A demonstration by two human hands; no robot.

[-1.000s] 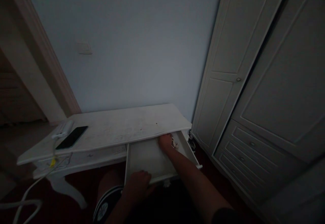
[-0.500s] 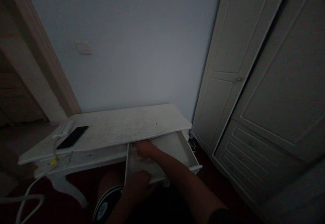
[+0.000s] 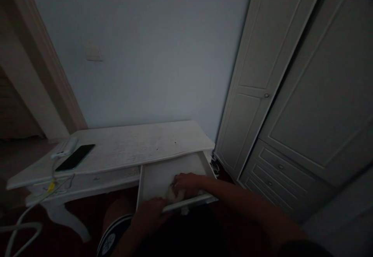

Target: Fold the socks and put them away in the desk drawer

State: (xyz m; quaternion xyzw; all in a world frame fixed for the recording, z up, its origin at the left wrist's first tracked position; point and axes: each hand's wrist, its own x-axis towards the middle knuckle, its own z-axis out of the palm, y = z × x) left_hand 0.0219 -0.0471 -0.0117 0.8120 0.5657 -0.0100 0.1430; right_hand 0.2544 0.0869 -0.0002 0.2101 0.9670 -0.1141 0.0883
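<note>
A white drawer is pulled out from the white desk. My right hand is inside it near the front, closed on a pale crumpled cloth that rests against the drawer bottom. At the left end of the drawer front, my left hand is closed over the front edge. Its fingertips are dim and partly hidden.
A dark phone and a white power strip lie on the desk's left end, with a white cable hanging down. A white wardrobe stands to the right. My knee is under the desk.
My right hand has moved with the cloth from the drawer's back left corner toward the front and right. My left hand stays at the drawer front. The view has shifted slightly.
</note>
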